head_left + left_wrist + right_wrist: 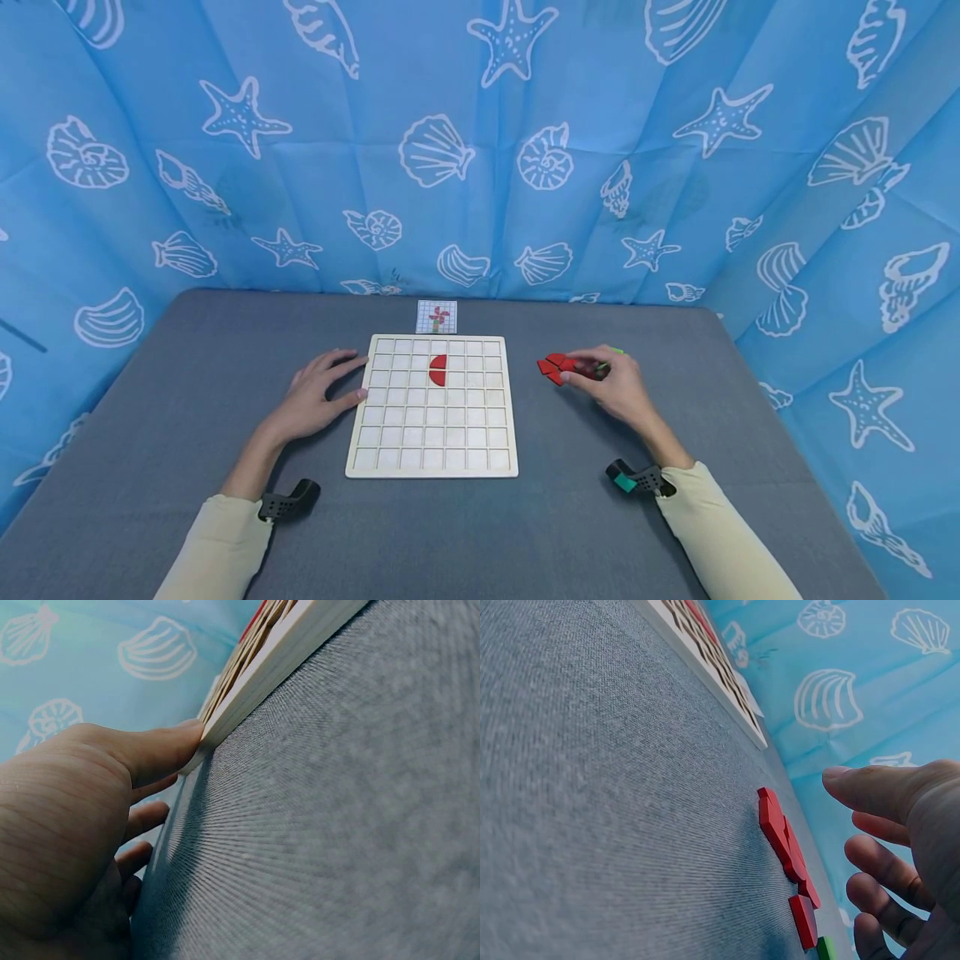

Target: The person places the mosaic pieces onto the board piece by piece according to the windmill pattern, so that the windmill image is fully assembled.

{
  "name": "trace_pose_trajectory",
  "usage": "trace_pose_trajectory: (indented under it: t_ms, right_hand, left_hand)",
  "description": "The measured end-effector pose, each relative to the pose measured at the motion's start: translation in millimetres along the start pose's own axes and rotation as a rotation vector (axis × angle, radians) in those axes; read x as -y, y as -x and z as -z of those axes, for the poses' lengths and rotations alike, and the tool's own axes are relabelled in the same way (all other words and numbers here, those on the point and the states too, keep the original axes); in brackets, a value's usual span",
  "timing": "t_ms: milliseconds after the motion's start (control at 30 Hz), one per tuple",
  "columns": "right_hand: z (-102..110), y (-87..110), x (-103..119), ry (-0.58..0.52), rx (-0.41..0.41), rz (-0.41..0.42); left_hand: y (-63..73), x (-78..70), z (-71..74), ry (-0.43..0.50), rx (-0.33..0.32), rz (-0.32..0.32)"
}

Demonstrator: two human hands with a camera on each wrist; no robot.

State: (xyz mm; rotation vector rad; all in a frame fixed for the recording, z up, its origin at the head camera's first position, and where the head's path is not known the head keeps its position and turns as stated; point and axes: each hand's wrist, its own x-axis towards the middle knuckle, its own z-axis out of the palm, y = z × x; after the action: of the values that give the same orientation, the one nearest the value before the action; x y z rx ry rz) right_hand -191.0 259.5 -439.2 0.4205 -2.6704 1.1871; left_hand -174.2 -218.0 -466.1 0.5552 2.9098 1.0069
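Note:
A white square grid board (435, 437) lies on the grey table, with two red quarter-round pieces (438, 377) in its upper middle cells. At the board's left edge my left hand (318, 396) rests with fingers spread; in the left wrist view its thumb (169, 746) touches the wooden side. My right hand (615, 387) hovers over a small group of red pieces (555, 362) to the right of the board. Its fingers are loosely bent, and the right wrist view shows a gap between thumb and the red pieces (780, 832), with nothing held.
Behind the board lies a small pattern card (437, 317) with a red pinwheel on a grid. Green pieces (617, 351) show partly behind the right hand. A blue curtain (480, 208) with shells and starfish hangs along the table's back and sides.

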Motion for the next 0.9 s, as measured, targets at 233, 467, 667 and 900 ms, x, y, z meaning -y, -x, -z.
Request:
trace_pose_trajectory:
  t_ms: [233, 467, 667, 900]
  right_hand:
    - [1.2, -0.1, -2.5, -0.015, -0.008, 0.011]
    - [3.4, 1.4, -2.4, -0.007, -0.020, 0.005]
    - [2.8, 1.6, -2.9, 0.001, -0.023, 0.004]
    - [1.9, 1.9, -2.8, 0.008, -0.028, -0.001]
  left_hand:
    - [-0.4, 2.9, -2.7, 0.001, -0.005, 0.002]
    - [-0.2, 2.3, -2.9, 0.002, -0.007, 0.008]
    - [-0.7, 3.1, -2.9, 0.009, 0.001, 0.017]
    - [-1.2, 3.7, -2.2, 0.010, 0.006, 0.021]
